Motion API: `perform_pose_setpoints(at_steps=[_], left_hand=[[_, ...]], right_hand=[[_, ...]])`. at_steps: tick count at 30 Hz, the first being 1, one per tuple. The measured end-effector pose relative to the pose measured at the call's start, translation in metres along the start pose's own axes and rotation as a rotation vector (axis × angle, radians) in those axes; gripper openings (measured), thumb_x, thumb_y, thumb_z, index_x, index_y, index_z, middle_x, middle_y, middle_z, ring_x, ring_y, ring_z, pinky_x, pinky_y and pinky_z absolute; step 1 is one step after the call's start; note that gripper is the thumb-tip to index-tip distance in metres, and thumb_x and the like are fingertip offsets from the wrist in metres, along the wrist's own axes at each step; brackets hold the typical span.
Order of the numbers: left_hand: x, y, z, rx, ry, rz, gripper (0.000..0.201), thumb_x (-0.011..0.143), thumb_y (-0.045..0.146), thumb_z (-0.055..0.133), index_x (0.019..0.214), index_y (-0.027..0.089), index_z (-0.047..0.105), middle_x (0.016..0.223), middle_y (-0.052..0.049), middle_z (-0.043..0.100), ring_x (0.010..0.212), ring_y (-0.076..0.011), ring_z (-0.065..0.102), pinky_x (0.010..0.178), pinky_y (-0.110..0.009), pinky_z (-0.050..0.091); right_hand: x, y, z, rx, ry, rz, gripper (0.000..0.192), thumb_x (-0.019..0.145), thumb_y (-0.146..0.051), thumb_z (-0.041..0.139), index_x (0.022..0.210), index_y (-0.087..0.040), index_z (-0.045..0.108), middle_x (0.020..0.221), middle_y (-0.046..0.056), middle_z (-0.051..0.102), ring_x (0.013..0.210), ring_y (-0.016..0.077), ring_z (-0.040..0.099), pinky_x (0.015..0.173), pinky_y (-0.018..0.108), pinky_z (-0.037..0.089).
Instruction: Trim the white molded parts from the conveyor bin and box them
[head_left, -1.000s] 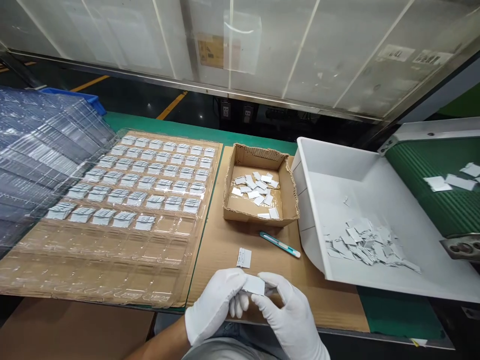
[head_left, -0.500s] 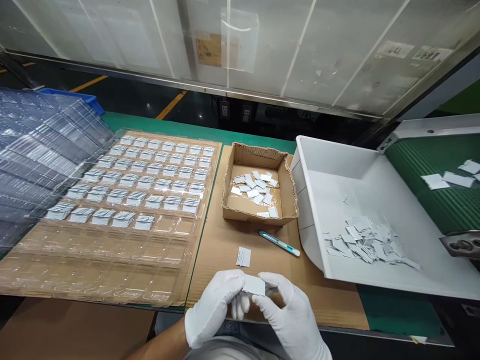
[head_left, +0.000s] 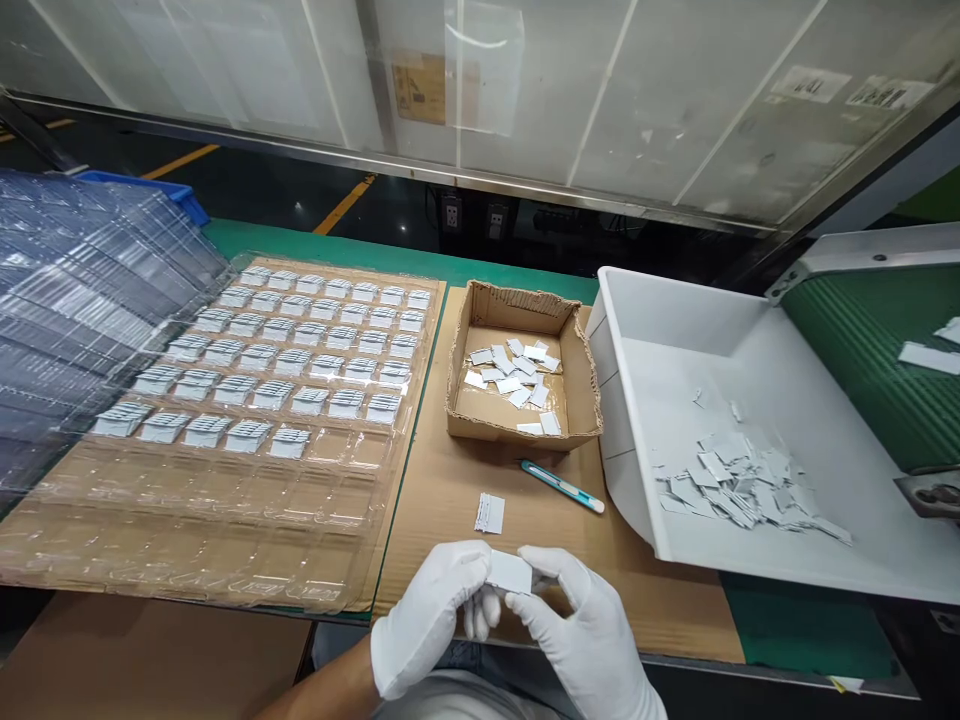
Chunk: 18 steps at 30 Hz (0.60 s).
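Observation:
A small flat white rectangular piece (head_left: pixel 510 573) is held between both gloved hands near the table's front edge. My left hand (head_left: pixel 439 605) pinches its left side, with the thumb on top and the other fingers curled beneath. On its right side, my right hand (head_left: pixel 577 620) grips the same piece between thumb and fingers. Just beyond the hands, a small stack of similar white pieces (head_left: pixel 490 513) lies on the cardboard sheet (head_left: pixel 435 500). A teal utility knife (head_left: pixel 562 487) rests farther to the right.
A clear compartment tray (head_left: pixel 300 510) with many stacked white pieces lies left, beside piled clear trays (head_left: pixel 82 290). An open cardboard box (head_left: pixel 517 432) holds loose pieces. At right stand a white bin (head_left: pixel 675 375) with a heap of pieces and a green conveyor belt (head_left: pixel 847 340).
Both hands keep their hold on the white piece, almost unmoved. Pieces on the conveyor have shifted right in view, and another small piece shows in the white bin. The view has shifted slightly.

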<state>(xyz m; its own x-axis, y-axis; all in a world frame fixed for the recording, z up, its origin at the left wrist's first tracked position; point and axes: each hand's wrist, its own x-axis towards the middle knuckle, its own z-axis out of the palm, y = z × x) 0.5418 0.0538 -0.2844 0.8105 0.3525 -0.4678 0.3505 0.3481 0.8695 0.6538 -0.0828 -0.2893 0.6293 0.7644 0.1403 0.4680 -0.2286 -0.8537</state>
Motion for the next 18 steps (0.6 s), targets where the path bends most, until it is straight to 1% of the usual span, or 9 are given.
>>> perform_pose_setpoints(at_steps=[4,10,15,18], left_hand=[[0.001,-0.004,-0.001,-0.009,-0.01,-0.029,0.062,0.074,0.074,0.051,0.055,0.016,0.056,0.047,-0.003,0.054,0.042,-0.012,0.046,0.045,-0.026,0.035],[0.0,-0.007,0.0,-0.034,0.013,-0.016,0.06,0.079,0.07,0.052,0.053,0.016,0.057,0.047,-0.003,0.055,0.044,-0.0114,0.046,0.045,-0.024,0.035],[0.003,-0.012,-0.001,-0.07,-0.004,-0.031,0.06,0.074,0.073,0.054,0.06,0.014,0.06,0.048,-0.003,0.056,0.041,-0.011,0.047,0.042,-0.024,0.034],[0.004,-0.015,-0.001,-0.065,-0.007,-0.042,0.06,0.075,0.072,0.053,0.061,0.013,0.06,0.049,-0.003,0.057,0.041,-0.0106,0.047,0.042,-0.023,0.033]], right_hand=[[0.0,0.001,0.001,-0.009,-0.014,0.034,0.021,0.075,-0.026,0.074,0.095,-0.023,0.071,0.082,-0.001,0.075,0.07,0.0168,0.072,0.068,0.025,0.06],[-0.001,0.001,0.003,-0.041,-0.04,0.083,0.021,0.073,-0.027,0.075,0.094,-0.023,0.072,0.079,-0.001,0.075,0.068,0.0181,0.071,0.066,0.026,0.059],[-0.002,0.003,0.004,-0.032,-0.044,0.087,0.021,0.074,-0.027,0.075,0.094,-0.022,0.071,0.078,-0.001,0.075,0.067,0.0175,0.071,0.064,0.025,0.059],[-0.002,0.004,0.004,-0.031,-0.046,0.083,0.023,0.073,-0.025,0.076,0.095,-0.022,0.071,0.079,-0.001,0.075,0.068,0.0172,0.071,0.064,0.025,0.058]])
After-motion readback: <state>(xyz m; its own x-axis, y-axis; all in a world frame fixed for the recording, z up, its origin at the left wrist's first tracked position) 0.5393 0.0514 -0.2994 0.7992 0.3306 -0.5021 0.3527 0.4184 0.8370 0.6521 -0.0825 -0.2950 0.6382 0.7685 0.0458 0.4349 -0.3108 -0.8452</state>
